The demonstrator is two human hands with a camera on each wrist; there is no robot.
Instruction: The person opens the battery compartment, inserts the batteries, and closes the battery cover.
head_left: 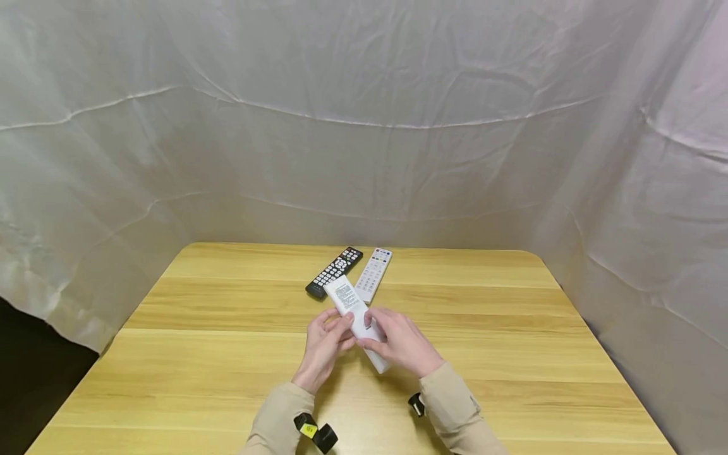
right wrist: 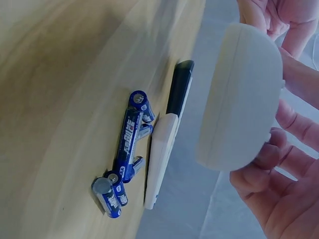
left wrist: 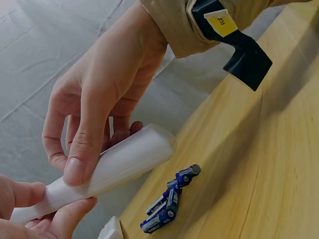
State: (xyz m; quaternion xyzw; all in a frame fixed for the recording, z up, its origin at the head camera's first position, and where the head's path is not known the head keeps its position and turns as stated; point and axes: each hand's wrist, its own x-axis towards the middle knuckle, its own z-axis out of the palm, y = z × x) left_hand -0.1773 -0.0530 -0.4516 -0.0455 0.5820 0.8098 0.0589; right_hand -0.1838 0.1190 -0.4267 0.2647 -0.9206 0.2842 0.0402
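Observation:
Both hands hold a white remote control (head_left: 348, 299) over the table, its printed label side facing up in the head view. The left hand (head_left: 324, 347) grips its left edge, thumb on top; its fingers (left wrist: 70, 216) pinch the body in the left wrist view. From the right, the right hand (head_left: 405, 341) grips the lower half, with its thumb (left wrist: 76, 172) against the casing. The rounded end of this remote fills much of the right wrist view. Several blue batteries (right wrist: 129, 144) lie on the wood below, hidden from the head view.
A black remote control (head_left: 335, 273) and a second white remote control (head_left: 374, 275) lie face up toward the back of the wooden table (head_left: 199, 354). Pale grey cloth (head_left: 364, 158) hangs around the back and sides.

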